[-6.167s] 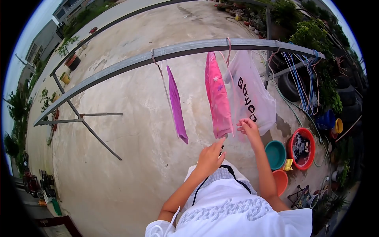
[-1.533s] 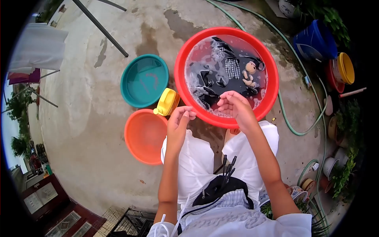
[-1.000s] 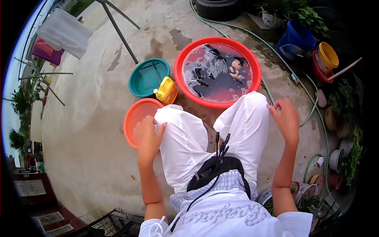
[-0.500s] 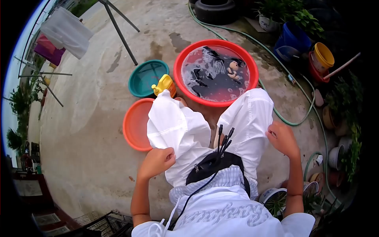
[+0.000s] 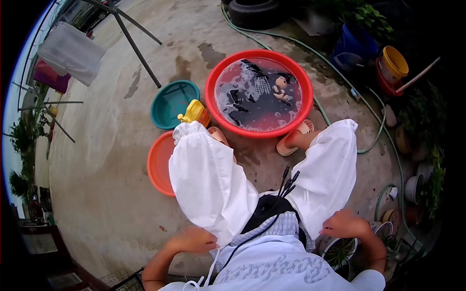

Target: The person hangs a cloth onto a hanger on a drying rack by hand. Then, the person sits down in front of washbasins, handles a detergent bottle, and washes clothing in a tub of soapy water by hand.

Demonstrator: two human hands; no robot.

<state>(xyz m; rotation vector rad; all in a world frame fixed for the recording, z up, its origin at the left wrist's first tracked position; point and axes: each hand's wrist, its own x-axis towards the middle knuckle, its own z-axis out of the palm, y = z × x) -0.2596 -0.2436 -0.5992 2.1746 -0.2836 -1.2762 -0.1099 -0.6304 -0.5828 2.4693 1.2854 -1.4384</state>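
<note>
I sit with knees apart in white trousers (image 5: 213,179). My left hand (image 5: 196,240) is closed at the outer left thigh, on trouser cloth that draws to a point at its fingers. On the other side, my right hand (image 5: 345,224) pinches the cloth by the right thigh. Before my feet stands a large red basin (image 5: 209,92) of sudsy dark water. Dark clothes (image 5: 236,96), a checked piece (image 5: 262,85) and a beige bear-shaped figure (image 5: 280,86) show in it. A yellow jug (image 5: 196,112) is beside my left knee.
A teal basin (image 5: 155,104) and an orange basin (image 5: 156,165) stand at the left. A green hose (image 5: 330,63) runs along the right, past blue (image 5: 357,46) and yellow buckets (image 5: 394,63). Potted plants line the right edge; a drying rack (image 5: 131,41) is upper left.
Both hands have moved back toward my hips, drawing the trouser cloth with them. My knees have spread, and my right sandalled foot now shows beside the red basin.
</note>
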